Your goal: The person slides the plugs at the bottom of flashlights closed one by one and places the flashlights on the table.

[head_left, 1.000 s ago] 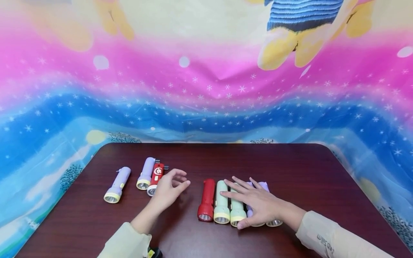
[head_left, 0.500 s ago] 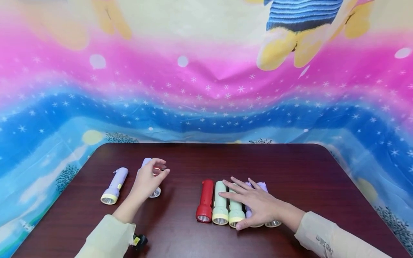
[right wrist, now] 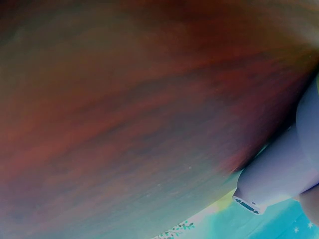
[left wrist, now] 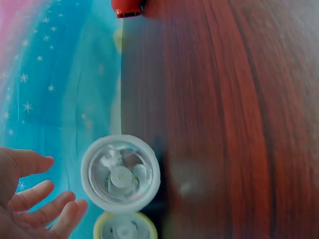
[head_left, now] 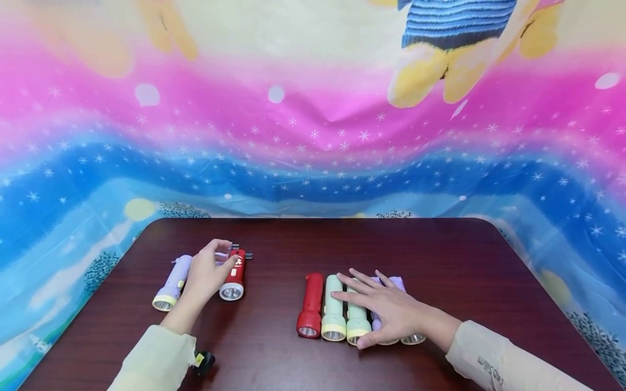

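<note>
Shifted leftward since earlier, the left hand (head_left: 207, 271) was over a lilac torch (left wrist: 124, 231) beside a red torch (head_left: 234, 279) on the table (head_left: 274, 353), fingers released; the right hand's (head_left: 388, 309) fingers spread over green torches (head_left: 334, 312).

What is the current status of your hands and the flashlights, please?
Left hand open at white-rimmed red flashlight. Right hand spread over flashlight row. Nothing visibly in the way.

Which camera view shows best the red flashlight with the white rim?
The head view: the red flashlight shows its body, white rim and plug prongs, although the left hand overlaps it slightly. The left wrist view shows only its white-rimmed front, close up, body hidden. The right wrist view does not show it.
</note>
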A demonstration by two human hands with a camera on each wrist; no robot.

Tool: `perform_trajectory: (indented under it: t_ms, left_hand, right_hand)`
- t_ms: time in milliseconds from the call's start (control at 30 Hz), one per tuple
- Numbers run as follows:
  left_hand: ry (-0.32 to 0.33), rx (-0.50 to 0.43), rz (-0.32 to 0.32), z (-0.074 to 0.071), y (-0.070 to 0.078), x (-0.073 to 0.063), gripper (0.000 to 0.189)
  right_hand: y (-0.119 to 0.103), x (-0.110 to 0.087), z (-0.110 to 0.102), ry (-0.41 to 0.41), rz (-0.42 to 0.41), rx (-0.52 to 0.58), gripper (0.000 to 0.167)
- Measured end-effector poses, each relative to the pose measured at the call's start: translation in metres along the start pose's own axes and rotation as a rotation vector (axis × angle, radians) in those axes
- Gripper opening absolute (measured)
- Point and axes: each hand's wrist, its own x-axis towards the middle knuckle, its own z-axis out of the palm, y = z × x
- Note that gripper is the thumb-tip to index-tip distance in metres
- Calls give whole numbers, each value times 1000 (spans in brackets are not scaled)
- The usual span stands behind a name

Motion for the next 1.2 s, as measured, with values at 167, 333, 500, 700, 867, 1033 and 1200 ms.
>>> perform_trajectory:
  t_ms: [167, 333, 500, 700, 867, 1033, 1200]
  left_hand:
    - [-15, 27, -33, 1, -6, 0, 38]
    - [-37, 42, -52, 3, -10, 0, 38]
    - [-52, 35, -42, 6, -12, 1, 37]
    - [-60, 35, -9, 10, -12, 1, 39]
    - [-92, 48, 22, 15, -15, 3, 44]
    - [-154, 96, 26, 15, -16, 5, 50]
    - [-200, 135, 27, 11, -16, 9, 49]
  right_hand:
    - [0, 0, 0, 1, 5, 1, 91]
    - [-1, -1, 0, -2, 9, 8, 91]
    - [-1, -1, 0, -1, 8, 6, 91]
    - [-1, -1, -1, 0, 6, 1, 91]
    - [-1, -1, -1, -3, 9, -1, 91]
    - [-1, 0, 0, -2, 5, -3, 91]
    - [0, 0, 0, -6, 3, -2, 91]
